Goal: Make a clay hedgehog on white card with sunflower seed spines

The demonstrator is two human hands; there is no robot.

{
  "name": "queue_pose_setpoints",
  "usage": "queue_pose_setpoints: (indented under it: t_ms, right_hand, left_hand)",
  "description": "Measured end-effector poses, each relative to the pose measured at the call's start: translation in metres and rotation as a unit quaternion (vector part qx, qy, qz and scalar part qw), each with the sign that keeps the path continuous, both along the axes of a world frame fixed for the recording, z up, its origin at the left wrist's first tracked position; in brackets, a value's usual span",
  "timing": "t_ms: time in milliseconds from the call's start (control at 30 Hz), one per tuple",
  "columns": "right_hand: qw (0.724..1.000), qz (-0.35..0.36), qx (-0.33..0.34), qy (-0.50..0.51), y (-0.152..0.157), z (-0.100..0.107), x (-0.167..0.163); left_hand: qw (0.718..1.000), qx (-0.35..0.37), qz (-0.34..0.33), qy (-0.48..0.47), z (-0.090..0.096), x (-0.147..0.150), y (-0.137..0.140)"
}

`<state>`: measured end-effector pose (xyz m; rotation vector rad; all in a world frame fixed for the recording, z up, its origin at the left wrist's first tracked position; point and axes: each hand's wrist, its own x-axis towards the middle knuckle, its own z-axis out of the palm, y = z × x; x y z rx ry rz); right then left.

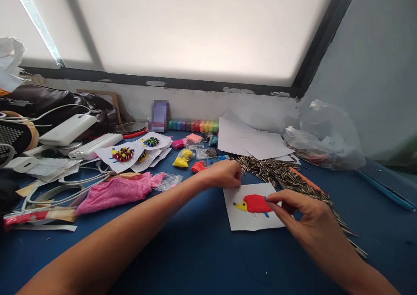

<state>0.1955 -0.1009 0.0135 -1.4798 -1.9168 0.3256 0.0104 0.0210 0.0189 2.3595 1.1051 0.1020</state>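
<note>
A sheet of white paper (236,219) lies on the blue table, bearing a flat hedgehog figure (257,203) of soft modelling clay with a red body, yellow face and blue nose and foot. At the paper's upper left edge rests my left hand (227,174), its fingers curled closed; whatever is inside them, if anything, is hidden. My right hand (302,214) reaches over the paper's right side. Its thumb and index finger pinch at a tiny bit of blue clay (266,199) by the rear of the red body. Just beyond the paper spreads a pile of striped sunflower seeds (276,173).
Bags of yellow clay (183,158) and red clay (198,166) lie behind my left arm. Finished hedgehog cards (122,154), a pink cloth (117,193), white cables and a power bank (67,129) crowd the left. White sheets (249,136) and a plastic bag (335,138) stand at the back.
</note>
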Motion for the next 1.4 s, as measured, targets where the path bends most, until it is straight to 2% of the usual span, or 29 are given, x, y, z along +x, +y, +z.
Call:
queue_pose_setpoints:
  t_ms: [133, 367, 767, 1400]
  right_hand:
    - [1.000, 0.014, 0.004, -0.019, -0.011, -0.009, 0.001]
    - [0.999, 0.021, -0.009, -0.024, -0.012, -0.019, -0.005]
    - [0.998, 0.036, -0.004, -0.058, -0.012, -0.022, -0.007]
    - [0.984, 0.061, 0.081, -0.149, -0.013, -0.028, -0.006]
  left_hand:
    - [1.000, -0.005, 0.003, -0.009, -0.002, 0.001, 0.002]
    - [1.000, -0.015, -0.004, -0.022, -0.005, 0.000, 0.007]
    - [1.000, -0.007, -0.009, -0.015, -0.006, 0.000, 0.008]
    - [1.000, -0.002, -0.013, 0.000, -0.007, 0.000, 0.009]
